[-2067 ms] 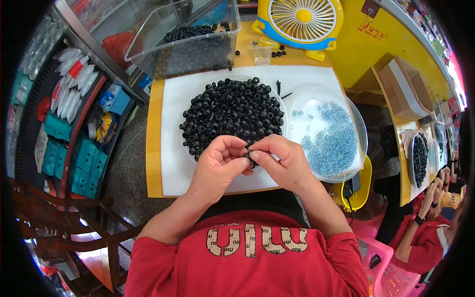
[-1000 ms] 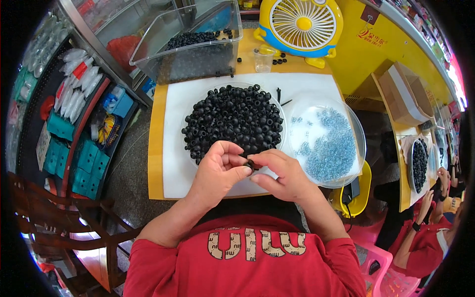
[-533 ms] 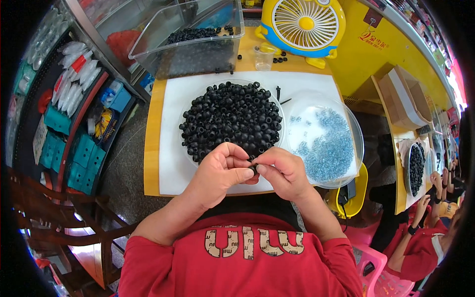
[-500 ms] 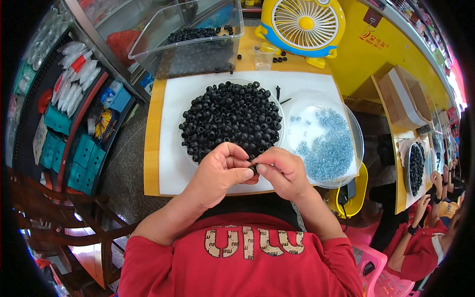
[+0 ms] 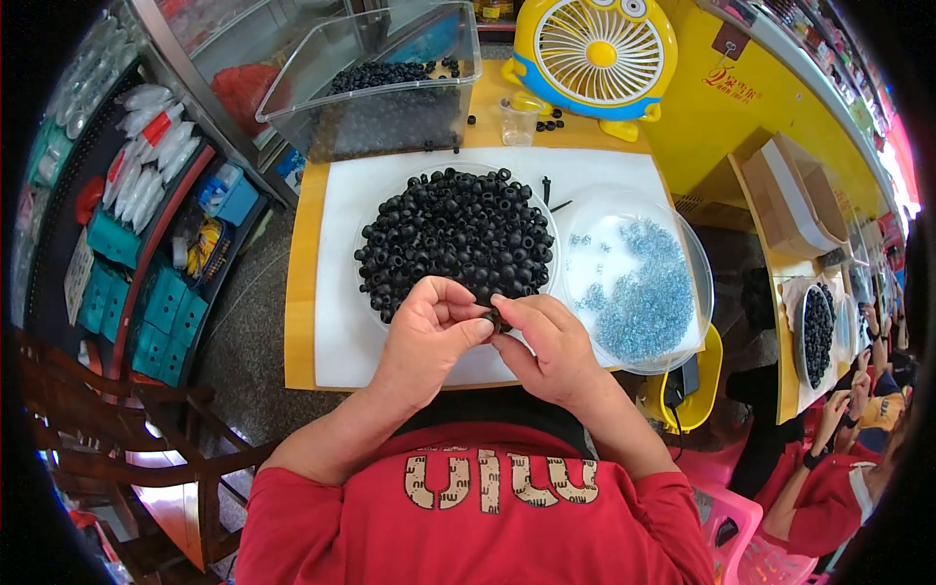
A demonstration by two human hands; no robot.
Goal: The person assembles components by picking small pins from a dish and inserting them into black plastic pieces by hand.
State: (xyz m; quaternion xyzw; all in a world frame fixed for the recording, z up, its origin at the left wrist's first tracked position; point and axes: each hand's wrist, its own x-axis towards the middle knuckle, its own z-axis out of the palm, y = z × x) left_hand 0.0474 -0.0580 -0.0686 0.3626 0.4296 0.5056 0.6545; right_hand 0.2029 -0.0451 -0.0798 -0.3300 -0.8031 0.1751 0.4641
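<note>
Close together at the near edge of a round plate (image 5: 363, 292), my left hand (image 5: 429, 336) and my right hand (image 5: 552, 346) meet fingertip to fingertip. Between them is one small black bead-like piece (image 5: 494, 319), with my left thumb and fingers pinching it. My right thumb and forefinger press on its other side; whether they hold a second tiny part is hidden. Many similar black pieces (image 5: 453, 229), round with a hole, are heaped on the plate. To the right, a clear round tray (image 5: 704, 283) carries small clear-blue pieces (image 5: 643, 307).
A clear plastic bin (image 5: 390, 122) of black pieces stands at the back left. Behind the plates are a clear cup (image 5: 518, 125) and a yellow-blue fan (image 5: 597, 58). A yellow bin (image 5: 710, 385) sits right of the table. Another person (image 5: 819, 487) works at far right.
My right hand has shifted slightly lower, its thumb moving beneath the black piece. My left hand stays almost in place, still pinching. The view has tilted slightly.
</note>
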